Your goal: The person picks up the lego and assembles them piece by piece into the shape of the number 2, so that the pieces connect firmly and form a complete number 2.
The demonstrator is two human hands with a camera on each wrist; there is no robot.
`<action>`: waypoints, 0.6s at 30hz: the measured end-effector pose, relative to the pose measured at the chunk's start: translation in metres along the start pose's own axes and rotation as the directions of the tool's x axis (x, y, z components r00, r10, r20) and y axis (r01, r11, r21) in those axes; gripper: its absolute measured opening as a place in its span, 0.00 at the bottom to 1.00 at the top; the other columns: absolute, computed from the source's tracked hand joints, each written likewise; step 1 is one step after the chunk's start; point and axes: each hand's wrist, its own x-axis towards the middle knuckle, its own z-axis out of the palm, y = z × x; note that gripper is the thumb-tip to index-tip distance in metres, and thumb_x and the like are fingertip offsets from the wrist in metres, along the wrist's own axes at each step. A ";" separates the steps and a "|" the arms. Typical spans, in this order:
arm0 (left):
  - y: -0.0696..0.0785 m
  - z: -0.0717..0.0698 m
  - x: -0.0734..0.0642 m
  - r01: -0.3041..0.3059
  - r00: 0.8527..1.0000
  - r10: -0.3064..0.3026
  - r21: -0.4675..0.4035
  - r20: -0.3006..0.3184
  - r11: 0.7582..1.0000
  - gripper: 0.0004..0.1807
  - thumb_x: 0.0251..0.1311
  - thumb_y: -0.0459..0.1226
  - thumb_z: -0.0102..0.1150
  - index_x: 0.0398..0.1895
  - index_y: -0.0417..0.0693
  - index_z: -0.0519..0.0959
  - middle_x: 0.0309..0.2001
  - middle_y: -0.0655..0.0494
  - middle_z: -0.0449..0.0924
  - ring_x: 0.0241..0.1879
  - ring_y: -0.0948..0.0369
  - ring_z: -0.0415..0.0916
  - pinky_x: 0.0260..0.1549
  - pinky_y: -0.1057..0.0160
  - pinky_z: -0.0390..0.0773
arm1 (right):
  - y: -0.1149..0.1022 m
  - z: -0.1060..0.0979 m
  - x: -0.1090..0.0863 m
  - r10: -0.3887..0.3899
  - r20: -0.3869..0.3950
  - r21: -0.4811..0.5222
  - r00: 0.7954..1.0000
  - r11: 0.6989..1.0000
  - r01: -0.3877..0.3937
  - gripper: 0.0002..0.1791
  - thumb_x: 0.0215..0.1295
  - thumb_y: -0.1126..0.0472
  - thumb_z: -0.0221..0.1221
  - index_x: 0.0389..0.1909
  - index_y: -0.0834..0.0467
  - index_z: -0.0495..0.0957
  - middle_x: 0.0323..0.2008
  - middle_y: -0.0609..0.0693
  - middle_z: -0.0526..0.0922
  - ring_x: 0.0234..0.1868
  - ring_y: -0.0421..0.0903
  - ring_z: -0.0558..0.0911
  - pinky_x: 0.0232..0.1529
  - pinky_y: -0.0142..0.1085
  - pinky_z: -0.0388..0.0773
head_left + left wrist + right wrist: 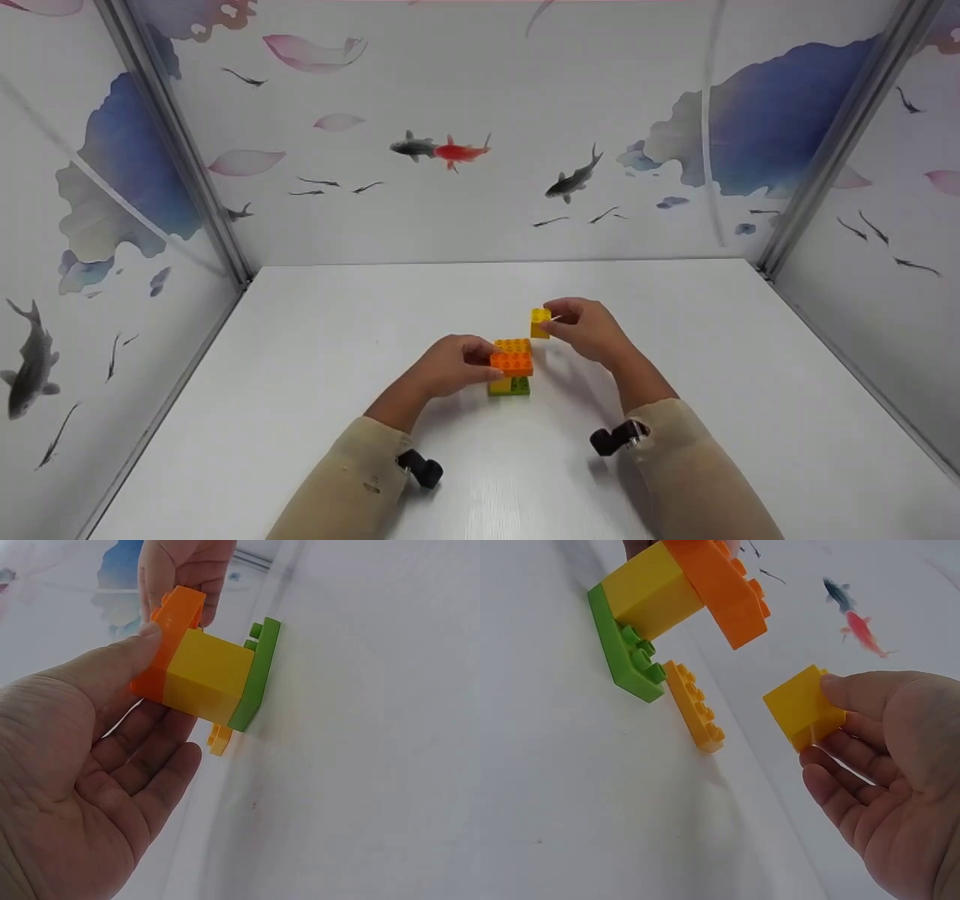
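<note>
My left hand (pixel 448 365) grips the orange brick (pixel 511 365) with thumb and fingers at its left side. That brick tops a stack: under its left part sits a yellow brick (pixel 208 667), which stands on a flat green brick (pixel 622 660) with several bare studs. A gap shows between orange and green on the right. In my right hand (pixel 589 330) a second yellow brick (pixel 802 706) is pinched, held up to the right of the stack and apart from it. Behind the stack, a flat yellow-orange brick (pixel 694 705) lies on the table.
The white table (pixel 337 315) carries the bricks. Printed panels with fish and petals stand at the back (pixel 480 90) and both sides, joined by metal posts (pixel 180 142). A small black device (pixel 421 469) sits on the left sleeve, another (pixel 619 437) on the right.
</note>
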 end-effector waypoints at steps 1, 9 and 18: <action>0.000 0.000 -0.001 -0.001 1.000 0.001 -0.001 0.000 1.000 0.19 0.63 0.50 0.77 0.56 0.61 0.87 0.51 0.63 0.86 0.52 0.59 0.80 0.62 0.54 0.83 | -0.002 0.000 -0.002 -0.015 0.004 0.001 1.000 1.000 0.015 0.26 0.72 0.47 0.69 0.68 0.47 0.81 0.63 0.50 0.85 0.64 0.52 0.83 0.68 0.50 0.82; -0.001 0.001 -0.001 -0.002 1.000 0.002 -0.030 0.011 1.000 0.18 0.63 0.50 0.76 0.55 0.63 0.87 0.51 0.64 0.86 0.53 0.58 0.81 0.64 0.53 0.83 | -0.018 -0.003 -0.016 -0.086 0.062 0.026 0.994 0.996 0.085 0.24 0.72 0.47 0.69 0.67 0.44 0.82 0.59 0.47 0.87 0.57 0.49 0.86 0.66 0.48 0.83; 0.000 -0.001 -0.003 -0.008 1.000 0.008 -0.003 0.010 1.000 0.19 0.65 0.51 0.75 0.56 0.62 0.87 0.51 0.64 0.86 0.53 0.59 0.80 0.64 0.53 0.83 | -0.024 -0.001 -0.025 -0.138 0.130 0.042 0.982 0.990 0.134 0.23 0.69 0.46 0.71 0.63 0.43 0.84 0.57 0.46 0.88 0.56 0.48 0.86 0.64 0.46 0.85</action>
